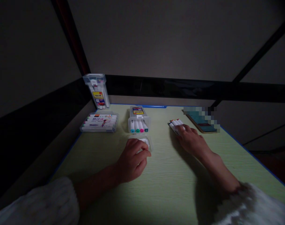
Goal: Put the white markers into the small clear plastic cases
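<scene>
My left hand (133,159) rests curled on the pale green table (165,181), its fingers on a clear plastic lid (147,142). Just beyond the lid stands an open clear marker box (139,120) holding several markers with coloured caps. My right hand (190,139) reaches forward with its fingers closed over a few white markers (176,124) that lie on the table. White knitted sleeves cover both forearms.
A flat clear case of markers (99,122) lies at the left. An upright clear marker pack (97,91) leans in the back left corner. A phone-like device (202,122), partly blurred, lies at the back right. Dark walls and a black rail surround the blue-edged table.
</scene>
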Tool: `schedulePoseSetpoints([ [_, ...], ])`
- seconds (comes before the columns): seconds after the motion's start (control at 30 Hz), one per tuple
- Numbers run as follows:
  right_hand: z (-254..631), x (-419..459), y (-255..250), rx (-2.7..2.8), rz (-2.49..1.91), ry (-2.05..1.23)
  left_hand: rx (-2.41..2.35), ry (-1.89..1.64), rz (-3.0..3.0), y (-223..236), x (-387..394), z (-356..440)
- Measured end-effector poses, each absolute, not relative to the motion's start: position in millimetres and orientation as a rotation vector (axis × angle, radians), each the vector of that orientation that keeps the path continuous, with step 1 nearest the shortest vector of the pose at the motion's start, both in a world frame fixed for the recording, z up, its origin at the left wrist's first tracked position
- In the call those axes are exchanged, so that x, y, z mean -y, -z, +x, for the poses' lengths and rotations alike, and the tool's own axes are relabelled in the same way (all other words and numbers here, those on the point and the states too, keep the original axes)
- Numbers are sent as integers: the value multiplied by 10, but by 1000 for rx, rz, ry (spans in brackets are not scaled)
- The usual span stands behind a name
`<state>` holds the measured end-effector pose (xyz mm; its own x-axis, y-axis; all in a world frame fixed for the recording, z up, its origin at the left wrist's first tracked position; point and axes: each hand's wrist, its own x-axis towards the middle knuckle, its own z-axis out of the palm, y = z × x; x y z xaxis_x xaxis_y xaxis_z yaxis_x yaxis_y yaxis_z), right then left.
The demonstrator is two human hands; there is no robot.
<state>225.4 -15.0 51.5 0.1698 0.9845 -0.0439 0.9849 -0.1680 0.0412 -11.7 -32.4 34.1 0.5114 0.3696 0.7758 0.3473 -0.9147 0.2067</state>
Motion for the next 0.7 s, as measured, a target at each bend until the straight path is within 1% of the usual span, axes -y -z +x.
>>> schedulePoseSetpoints([
  [0.7, 2311, 110, -468, -2076, 2277, 3, -645, -1360, 2719, -342, 323, -129],
])
